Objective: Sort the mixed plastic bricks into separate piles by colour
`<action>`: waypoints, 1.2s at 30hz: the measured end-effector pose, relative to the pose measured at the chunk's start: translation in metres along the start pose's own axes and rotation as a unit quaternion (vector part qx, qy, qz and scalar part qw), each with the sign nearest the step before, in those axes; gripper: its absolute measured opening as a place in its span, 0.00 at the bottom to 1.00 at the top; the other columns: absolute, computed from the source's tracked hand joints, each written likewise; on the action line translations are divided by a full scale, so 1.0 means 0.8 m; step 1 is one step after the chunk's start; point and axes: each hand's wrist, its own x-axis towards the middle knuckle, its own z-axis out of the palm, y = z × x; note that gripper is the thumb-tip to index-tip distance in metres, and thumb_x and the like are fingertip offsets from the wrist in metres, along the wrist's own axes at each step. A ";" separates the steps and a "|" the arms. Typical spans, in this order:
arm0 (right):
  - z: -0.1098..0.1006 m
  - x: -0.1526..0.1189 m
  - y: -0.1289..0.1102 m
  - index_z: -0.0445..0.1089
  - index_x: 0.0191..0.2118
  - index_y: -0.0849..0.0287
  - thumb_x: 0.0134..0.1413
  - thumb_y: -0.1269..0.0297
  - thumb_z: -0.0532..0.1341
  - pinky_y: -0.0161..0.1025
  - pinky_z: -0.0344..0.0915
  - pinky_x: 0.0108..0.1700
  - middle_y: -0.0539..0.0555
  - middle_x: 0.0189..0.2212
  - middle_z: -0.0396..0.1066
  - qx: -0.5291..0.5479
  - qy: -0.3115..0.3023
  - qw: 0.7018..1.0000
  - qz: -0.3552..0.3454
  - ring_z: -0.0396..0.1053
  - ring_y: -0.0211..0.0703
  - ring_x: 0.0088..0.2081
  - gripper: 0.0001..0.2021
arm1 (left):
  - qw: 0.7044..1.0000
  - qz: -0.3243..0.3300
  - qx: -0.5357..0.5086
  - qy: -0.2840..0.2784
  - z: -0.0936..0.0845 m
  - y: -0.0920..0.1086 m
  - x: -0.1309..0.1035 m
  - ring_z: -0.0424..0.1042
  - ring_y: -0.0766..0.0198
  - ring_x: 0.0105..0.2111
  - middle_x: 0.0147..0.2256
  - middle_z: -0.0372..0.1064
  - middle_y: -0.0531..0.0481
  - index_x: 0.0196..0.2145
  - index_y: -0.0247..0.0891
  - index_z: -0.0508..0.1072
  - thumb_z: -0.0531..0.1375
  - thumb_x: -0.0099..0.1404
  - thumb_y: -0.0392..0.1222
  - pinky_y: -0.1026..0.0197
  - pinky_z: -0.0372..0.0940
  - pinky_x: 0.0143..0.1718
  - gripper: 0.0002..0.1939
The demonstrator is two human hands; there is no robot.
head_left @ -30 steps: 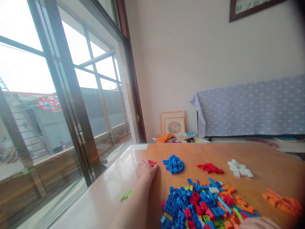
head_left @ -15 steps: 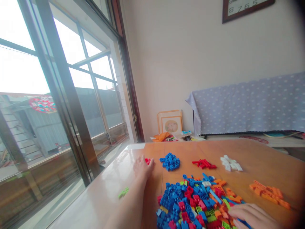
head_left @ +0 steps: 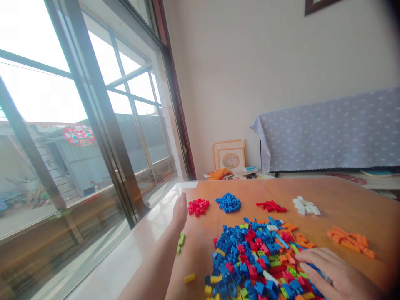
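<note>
On the table [head_left: 343, 200], the straight-fingered left hand [head_left: 180, 209] could scatter the adjacent red bricks [head_left: 198, 207] by brushing sideways; the right hand [head_left: 333, 268], grip unclear, overlaps the mixed pile [head_left: 246, 260].

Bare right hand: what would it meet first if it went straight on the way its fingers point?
Most likely the mixed heap of blue, red, orange and green plastic bricks, just ahead of the right hand; depth is unclear, so they may be touching.

The left hand [head_left: 180, 211] and right hand [head_left: 334, 268] are bare, the left forearm [head_left: 151, 260] uncovered and tapering.
</note>
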 end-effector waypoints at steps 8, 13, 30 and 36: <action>0.004 -0.003 0.001 0.77 0.48 0.46 0.65 0.47 0.57 0.49 0.73 0.54 0.53 0.49 0.78 0.016 -0.013 1.000 -0.003 0.75 0.54 0.51 0.16 | 0.999 0.030 -0.034 0.013 -0.099 -0.061 -0.107 0.67 0.53 0.61 0.60 0.70 0.41 0.59 0.38 0.72 0.46 0.75 0.62 0.49 0.58 0.64 0.31; 0.005 -0.001 0.002 0.77 0.48 0.47 0.65 0.46 0.56 0.50 0.72 0.54 0.54 0.48 0.78 0.011 -0.006 1.000 -0.004 0.75 0.55 0.51 0.17 | 0.999 0.034 0.027 -0.022 -0.111 -0.084 -0.156 0.67 0.49 0.60 0.59 0.68 0.37 0.61 0.38 0.69 0.56 0.69 0.63 0.47 0.61 0.62 0.32; 0.020 0.001 0.003 0.79 0.47 0.45 0.65 0.47 0.57 0.44 0.76 0.48 0.53 0.45 0.80 0.024 0.000 1.000 -0.011 0.78 0.52 0.46 0.16 | 0.959 0.066 0.218 -0.166 -0.016 -0.061 -0.090 0.71 0.56 0.51 0.49 0.71 0.41 0.42 0.39 0.73 0.55 0.71 0.47 0.59 0.62 0.54 0.11; 0.022 -0.002 0.006 0.79 0.48 0.42 0.63 0.48 0.61 0.40 0.76 0.48 0.50 0.47 0.80 0.013 -0.006 1.000 -0.019 0.78 0.50 0.49 0.14 | 0.965 0.043 0.212 -0.145 0.010 -0.056 -0.070 0.71 0.56 0.50 0.54 0.69 0.39 0.54 0.37 0.69 0.56 0.70 0.43 0.60 0.62 0.51 0.17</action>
